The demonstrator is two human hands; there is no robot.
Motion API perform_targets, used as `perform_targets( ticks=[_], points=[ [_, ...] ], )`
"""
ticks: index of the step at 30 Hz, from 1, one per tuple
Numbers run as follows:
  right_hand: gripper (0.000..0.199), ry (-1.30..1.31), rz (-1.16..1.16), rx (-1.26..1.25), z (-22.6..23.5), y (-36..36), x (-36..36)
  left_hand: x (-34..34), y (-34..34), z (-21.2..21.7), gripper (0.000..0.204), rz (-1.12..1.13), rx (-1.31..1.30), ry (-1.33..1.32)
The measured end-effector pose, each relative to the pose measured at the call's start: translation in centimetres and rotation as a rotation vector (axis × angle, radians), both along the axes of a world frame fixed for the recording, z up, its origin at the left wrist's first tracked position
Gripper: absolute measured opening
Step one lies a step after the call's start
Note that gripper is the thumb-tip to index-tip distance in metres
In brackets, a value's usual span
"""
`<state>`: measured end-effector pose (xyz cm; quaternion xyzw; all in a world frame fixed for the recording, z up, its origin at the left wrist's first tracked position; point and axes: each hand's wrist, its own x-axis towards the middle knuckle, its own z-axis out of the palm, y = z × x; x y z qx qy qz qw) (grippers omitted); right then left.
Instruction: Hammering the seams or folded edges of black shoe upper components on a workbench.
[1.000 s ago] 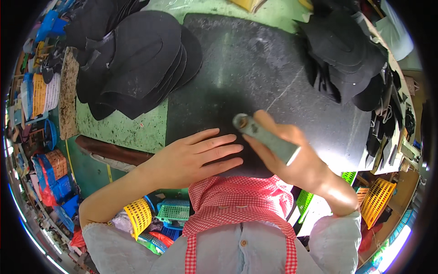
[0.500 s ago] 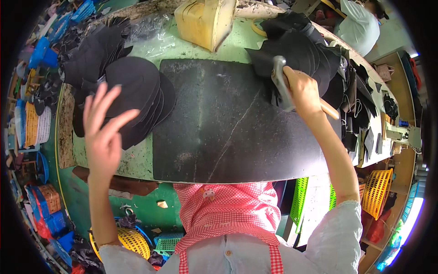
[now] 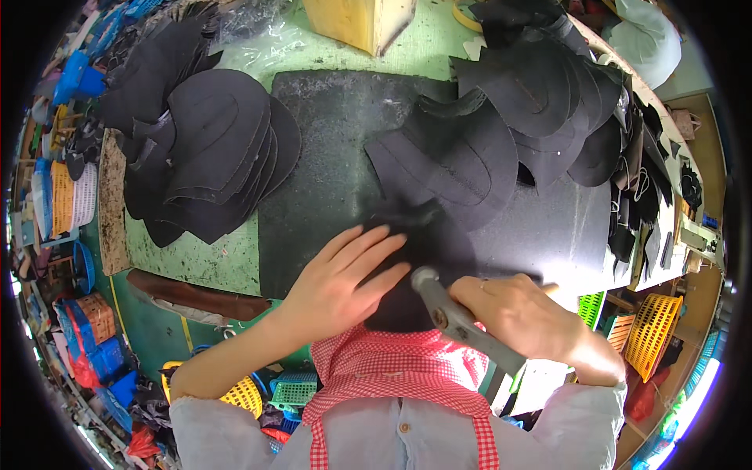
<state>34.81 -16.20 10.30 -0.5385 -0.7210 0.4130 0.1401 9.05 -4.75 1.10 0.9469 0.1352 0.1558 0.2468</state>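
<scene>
My left hand (image 3: 348,282) lies with its fingers stretched on a black fabric-like piece (image 3: 435,243) at the table's near edge. In my right hand (image 3: 525,313) is a hammer with a grey metal head (image 3: 462,323), held low beside that piece. The hammer's handle is mostly hidden by the hand. Beyond, another curved black piece (image 3: 470,172) with a stitched line rests on the dark mat (image 3: 321,110). A stack of similar black pieces (image 3: 215,129) sits to the left, and a second pile (image 3: 540,86) to the right.
A yellow block-like container (image 3: 352,23) stands at the back of the green table (image 3: 235,266), near clear plastic film (image 3: 251,23). More black scraps (image 3: 642,172) hang along the right edge. Yellow baskets (image 3: 654,333) and a green basket (image 3: 294,392) are lower down around me.
My left hand has come from the left stack to the near edge, onto a black piece. My right hand has brought the hammer down from the right pile. Black pieces now overlap the mat.
</scene>
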Motion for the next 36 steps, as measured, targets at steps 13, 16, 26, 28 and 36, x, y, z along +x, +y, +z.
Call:
perform_targets(
  ticks=[13, 16, 26, 28, 36],
  points=[
    [0.023, -0.012, -0.176, -0.053, -1.8, 0.2, 0.0, 1.5, 0.1, 3.3, 0.081, 0.179, -0.025, 0.196],
    [0.022, -0.025, -0.157, -0.019, -1.8, -0.2, -0.3, 0.9, -0.1, 4.1, 0.081, 0.139, -0.054, 0.238],
    [0.024, 0.083, -0.322, 0.052, -4.6, -1.6, -4.1, 1.1, 1.0, 0.4, 0.027, 0.302, -0.067, 0.034],
    [0.026, 0.068, -0.313, 0.037, -4.2, -1.7, -3.7, 1.2, 1.2, 0.3, 0.025, 0.294, -0.034, -0.018],
    [0.017, 0.034, -0.236, -0.004, -3.5, -1.7, -1.9, 1.6, 0.2, -1.0, 0.031, 0.303, -0.056, -0.111]
  ],
)
